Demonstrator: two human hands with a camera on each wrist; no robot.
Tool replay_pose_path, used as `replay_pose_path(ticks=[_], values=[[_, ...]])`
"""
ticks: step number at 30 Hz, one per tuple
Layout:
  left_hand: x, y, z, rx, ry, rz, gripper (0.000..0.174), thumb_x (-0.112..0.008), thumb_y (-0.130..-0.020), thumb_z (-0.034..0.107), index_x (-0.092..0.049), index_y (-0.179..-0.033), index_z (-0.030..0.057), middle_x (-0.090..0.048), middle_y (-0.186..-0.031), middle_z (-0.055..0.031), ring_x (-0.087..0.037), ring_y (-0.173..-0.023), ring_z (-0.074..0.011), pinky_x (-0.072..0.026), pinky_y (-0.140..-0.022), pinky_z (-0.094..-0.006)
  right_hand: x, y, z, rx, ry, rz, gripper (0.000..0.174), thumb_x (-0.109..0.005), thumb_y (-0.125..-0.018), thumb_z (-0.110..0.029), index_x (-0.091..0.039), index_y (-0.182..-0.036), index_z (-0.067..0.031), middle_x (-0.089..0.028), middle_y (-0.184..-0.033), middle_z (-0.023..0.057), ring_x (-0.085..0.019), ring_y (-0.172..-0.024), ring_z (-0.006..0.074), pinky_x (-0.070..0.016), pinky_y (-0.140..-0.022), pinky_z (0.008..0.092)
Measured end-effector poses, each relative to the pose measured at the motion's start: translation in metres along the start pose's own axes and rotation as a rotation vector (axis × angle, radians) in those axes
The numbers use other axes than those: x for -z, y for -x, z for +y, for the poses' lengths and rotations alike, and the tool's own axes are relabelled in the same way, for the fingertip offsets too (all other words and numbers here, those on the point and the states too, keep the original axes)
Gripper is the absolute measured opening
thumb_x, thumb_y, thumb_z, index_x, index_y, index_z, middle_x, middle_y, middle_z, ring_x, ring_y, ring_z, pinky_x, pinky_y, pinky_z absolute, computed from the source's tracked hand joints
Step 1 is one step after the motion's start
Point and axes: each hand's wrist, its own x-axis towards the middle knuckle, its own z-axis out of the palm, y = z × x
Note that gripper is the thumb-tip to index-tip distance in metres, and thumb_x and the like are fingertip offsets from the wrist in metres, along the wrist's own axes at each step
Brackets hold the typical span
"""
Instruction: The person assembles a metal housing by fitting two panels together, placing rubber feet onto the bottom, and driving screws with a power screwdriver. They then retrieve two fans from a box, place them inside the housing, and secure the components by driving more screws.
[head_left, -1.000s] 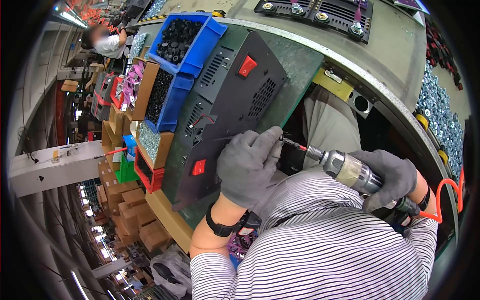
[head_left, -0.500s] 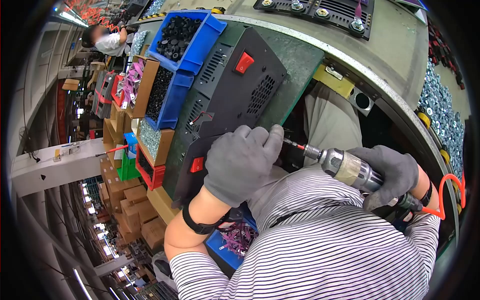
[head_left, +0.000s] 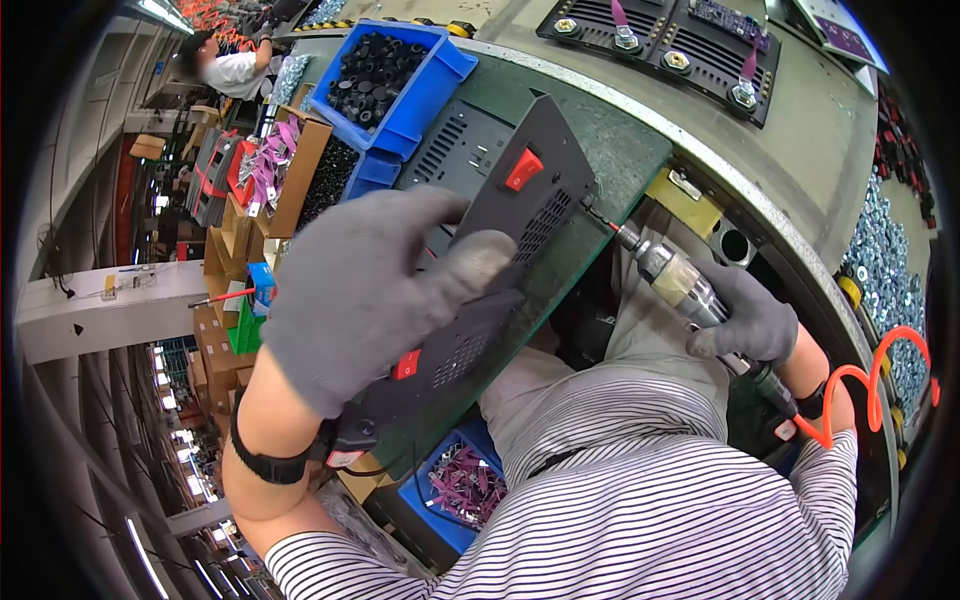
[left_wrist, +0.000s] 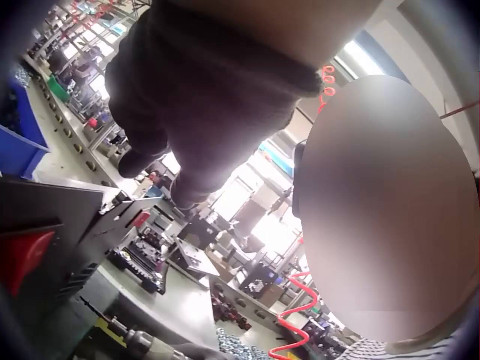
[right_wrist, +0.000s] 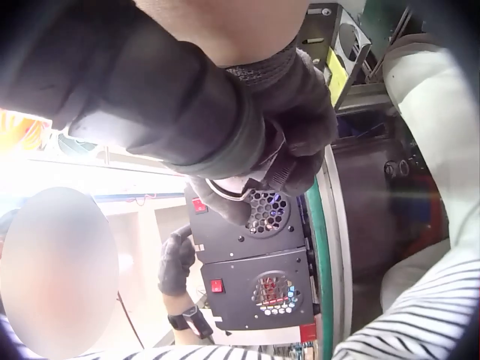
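In the head view my gloved left hand (head_left: 365,290) grips the left edge of a black metal panel (head_left: 540,205), thumb in front and fingers behind. That panel has a red rocker switch (head_left: 523,168) and a honeycomb vent, and stands up from a flat slotted plate (head_left: 450,140). My gloved right hand (head_left: 750,315) holds an air screwdriver (head_left: 675,275) with an orange coiled hose. Its bit (head_left: 603,217) points up at the panel's right edge. A second black panel (head_left: 465,345) with a red switch stands nearer me, partly covered by my left hand.
Blue bins of black parts (head_left: 375,85) line the bench's far left side. Below the bench edge sits a blue bin (head_left: 425,500) of purple-sleeved terminals. Slotted black units (head_left: 665,60) lie on the raised ledge. Loose silver nuts (head_left: 890,270) cover the far right.
My left hand has left the screwdriver's bit and moved left to the upper panel's edge. The screwdriver has risen to that panel's right side. The panel looks more steeply turned.
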Motion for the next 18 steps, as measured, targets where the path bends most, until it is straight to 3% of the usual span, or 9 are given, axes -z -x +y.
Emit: replay_pose_path(ticks=[2,3,8,10,12,16,18], values=[[-0.005,-0.012,0.004,0.092,-0.058,-0.35,0.037,-0.057,-0.085,0.038,-0.065,-0.092,0.0019,-0.064,-0.086,-0.0206,-0.061,-0.082,-0.0366,-0.047,-0.07,-0.0438,0.002,-0.004,0.001,0.021,0.036,-0.014,0.068,-0.075,-0.066,-0.01,-0.045,-0.127,-0.0015,-0.059,-0.092,0.0018,-0.055,-0.084,0.0099,-0.0474,-0.077,0.0259],[-0.01,-0.017,0.003,0.193,-0.004,-0.44,0.033,-0.055,-0.086,0.032,-0.064,-0.088,0.0002,-0.062,-0.079,-0.0219,-0.06,-0.078,-0.0388,-0.0459,-0.069,-0.0459,0.002,-0.006,0.002,0.023,0.037,-0.016,0.068,-0.075,-0.066,-0.01,-0.045,-0.127,-0.0016,-0.059,-0.092,0.0019,-0.055,-0.083,0.0098,-0.0474,-0.076,0.0258],[-0.012,-0.022,-0.003,0.144,0.033,-0.452,0.032,-0.058,-0.084,0.03,-0.064,-0.087,-0.0005,-0.061,-0.074,-0.022,-0.059,-0.074,-0.0398,-0.0455,-0.068,-0.0465,0.011,-0.014,-0.001,-0.082,-0.118,-0.091,0.066,-0.075,-0.068,-0.011,-0.045,-0.126,-0.0015,-0.058,-0.091,0.0019,-0.055,-0.081,0.0092,-0.0475,-0.073,0.0249],[-0.013,-0.024,-0.006,0.155,0.028,-0.451,0.032,-0.058,-0.084,0.03,-0.064,-0.087,-0.0007,-0.061,-0.074,-0.0221,-0.059,-0.074,-0.0398,-0.0454,-0.068,-0.0465,0.014,-0.022,0.006,0.045,-0.123,-0.118,0.064,-0.075,-0.07,-0.013,-0.045,-0.126,-0.0013,-0.058,-0.09,0.0012,-0.055,-0.078,0.0081,-0.0476,-0.07,0.0237],[-0.016,-0.022,-0.01,0.126,0.003,-0.439,0.033,-0.06,-0.082,0.031,-0.063,-0.088,-0.001,-0.061,-0.078,-0.0218,-0.059,-0.078,-0.0395,-0.0454,-0.069,-0.0457,0.015,-0.019,-0.001,-0.074,-0.275,-0.128,0.067,-0.076,-0.07,-0.014,-0.043,-0.127,-0.0011,-0.057,-0.09,0.0009,-0.055,-0.077,0.0077,-0.0474,-0.069,0.0234],[-0.016,-0.02,-0.017,0.074,0.037,-0.415,0.036,-0.058,-0.083,0.034,-0.064,-0.094,0.0001,-0.061,-0.076,-0.0199,-0.059,-0.076,-0.0379,-0.0451,-0.068,-0.0432,0.014,-0.019,-0.001,0.001,-0.095,-0.096,0.066,-0.072,-0.07,-0.01,-0.042,-0.129,-0.0015,-0.057,-0.089,0.0004,-0.054,-0.077,0.0083,-0.0474,-0.069,0.0241],[-0.009,-0.025,-0.024,0.014,0.39,-0.535,0.042,-0.055,-0.086,0.04,-0.064,-0.102,0.0016,-0.062,-0.075,-0.0148,-0.059,-0.072,-0.0287,-0.0456,-0.068,-0.0379,0.013,-0.02,0.0,0.052,-0.01,-0.072,0.066,-0.07,-0.07,-0.008,-0.042,-0.129,-0.0015,-0.057,-0.088,0.0004,-0.054,-0.078,0.0083,-0.0474,-0.07,0.0244]])
